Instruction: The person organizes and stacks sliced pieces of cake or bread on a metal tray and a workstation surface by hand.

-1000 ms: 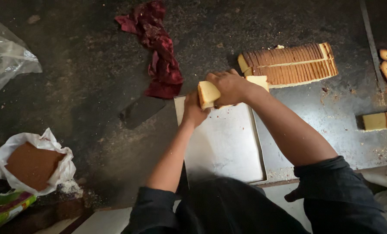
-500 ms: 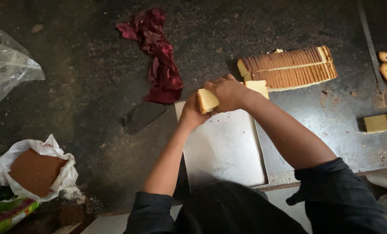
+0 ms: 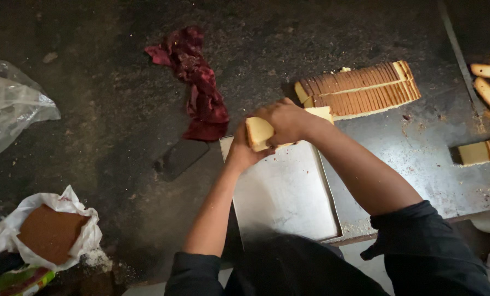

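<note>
Cake block (image 3: 258,133) sits gripped between both hands: left hand (image 3: 239,155) clasps it from below, right hand (image 3: 285,121) from above, over a metal tray (image 3: 289,203).

Both arms reach forward and meet in the middle, bare from the elbows, with dark sleeves pushed up. The left hand (image 3: 240,151) is below, palm up, fingers closed. The right hand (image 3: 282,121) lies over it, fingers curled down in a grip.

Single head camera, looking steeply down from above onto dark table (image 3: 91,137), close range, wearer's forearms entering from bottom edge.
</note>
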